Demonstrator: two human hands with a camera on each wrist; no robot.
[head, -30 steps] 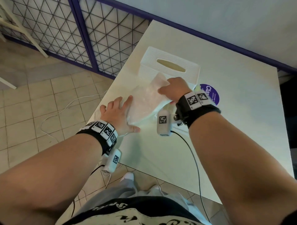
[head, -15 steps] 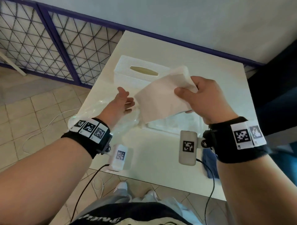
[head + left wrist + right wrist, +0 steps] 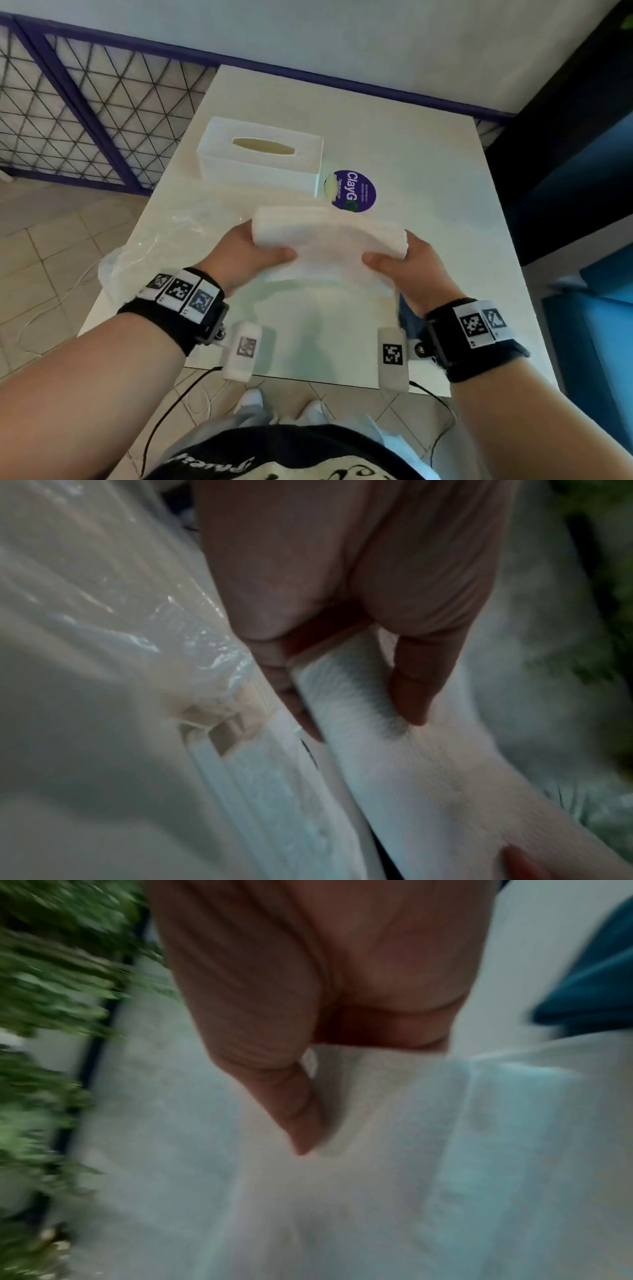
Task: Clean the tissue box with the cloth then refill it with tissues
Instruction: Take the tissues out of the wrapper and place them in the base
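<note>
A stack of tissues (image 3: 329, 240) is gripped at its ends by the left hand (image 3: 246, 260) and the right hand (image 3: 414, 270), above the counter (image 3: 428, 164). The box (image 3: 260, 154) is set farther back.

left hand (image 3: 246, 255) fingers: hidden under the tissue stack (image 3: 329, 245) in the head view; only the thumb shows on top.
right hand (image 3: 416, 270) fingers: likewise under the stack.
blue cloth (image 3: 409, 317): mostly covered by the right hand and wrist.
right wrist view: smeared by motion; the green mass (image 3: 51, 1015) at the left cannot be identified.
sticker (image 3: 354, 191) small print: unreadable.
plastic wrap (image 3: 150, 246): its outline against the table (image 3: 428, 178) is unclear.
</note>
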